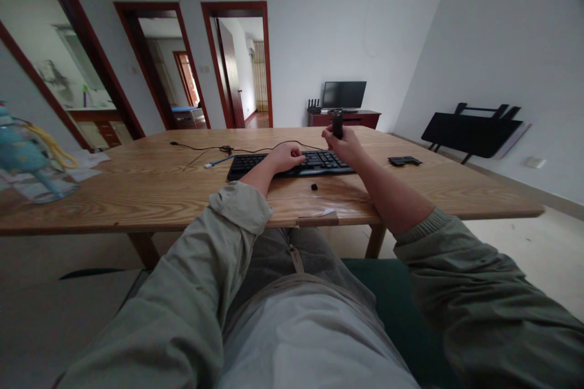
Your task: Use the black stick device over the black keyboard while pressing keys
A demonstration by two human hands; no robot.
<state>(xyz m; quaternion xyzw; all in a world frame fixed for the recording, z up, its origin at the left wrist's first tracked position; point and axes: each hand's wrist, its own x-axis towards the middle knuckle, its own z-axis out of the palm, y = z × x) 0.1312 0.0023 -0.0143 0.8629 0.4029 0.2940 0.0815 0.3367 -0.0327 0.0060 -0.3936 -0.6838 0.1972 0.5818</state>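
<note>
Keyboard (322, 161), keys up, lies flat on the table (173, 206) before the person, its long axis running left to right, roughly along the near edge. The left hand (287, 158) is nearer, loosely curled right over its middle; I can't tell whether it pinches anything. The right hand (345, 143), raised toward the keyboard's right end, is closed around a dark tool (337, 124) standing roughly upright.
</note>
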